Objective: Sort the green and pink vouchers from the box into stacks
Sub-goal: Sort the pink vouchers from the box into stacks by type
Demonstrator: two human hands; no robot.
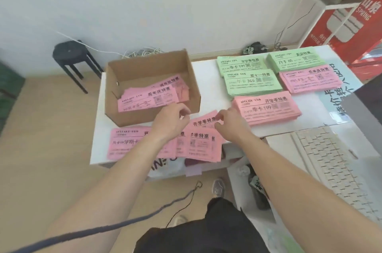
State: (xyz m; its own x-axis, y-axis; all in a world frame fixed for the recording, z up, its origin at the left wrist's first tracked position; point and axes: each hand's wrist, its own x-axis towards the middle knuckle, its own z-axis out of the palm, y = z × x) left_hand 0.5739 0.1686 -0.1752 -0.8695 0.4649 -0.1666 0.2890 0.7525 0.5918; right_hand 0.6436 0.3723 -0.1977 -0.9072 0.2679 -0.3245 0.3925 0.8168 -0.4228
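Far L: stool. Box sits on table, L part, w/ pink vouchers inside. Just near of box, a pink stack at table's near edge. L hand: fingers curled at L edge of a loose voucher; can't tell if it grips. R hand pinches that voucher's R end, over a messy pink pile. Right of hands: 3 green stacks far, 2 pink stacks beside them. Keyboard near R.

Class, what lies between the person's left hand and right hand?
In the head view, a pink voucher lies between the left hand and right hand, over the loose pink pile. The right hand pinches its corner.
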